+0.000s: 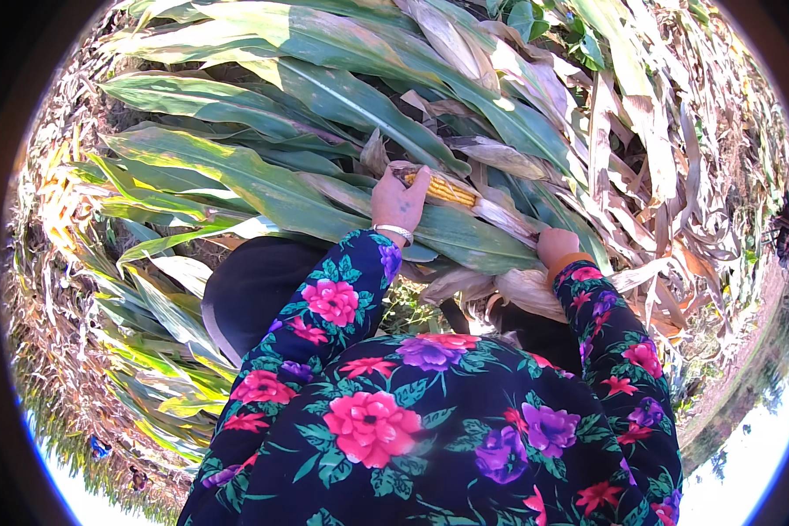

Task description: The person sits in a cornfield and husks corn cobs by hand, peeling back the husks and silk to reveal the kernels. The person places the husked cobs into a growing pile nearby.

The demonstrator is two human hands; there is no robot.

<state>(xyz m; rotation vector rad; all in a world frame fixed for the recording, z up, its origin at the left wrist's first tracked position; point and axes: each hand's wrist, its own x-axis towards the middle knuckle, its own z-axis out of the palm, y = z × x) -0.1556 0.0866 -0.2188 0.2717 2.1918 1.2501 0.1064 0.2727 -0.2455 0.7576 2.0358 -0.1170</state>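
An ear of corn [452, 191] with bare yellow kernels lies slantwise in front of me, above long green corn leaves. My left hand [400, 200] grips its upper left end, thumb laid along the kernels. Pale husk [507, 220] is peeled back from the cob and trails toward the lower right. Around the far end of that husk my right hand [557, 246] is closed in a fist; the part inside it is hidden. Close above the cob lies another ear in its dry husk [500, 158]. Loose dry husks [529, 289] sit just below my right hand.
Green corn leaves [217, 164] spread in a thick pile to the left and ahead. Dry brown leaves [657, 151] are heaped on the right. A broad-leaved green plant [585, 46] grows at the top. My dark-clad knee [256, 289] is below the left leaves.
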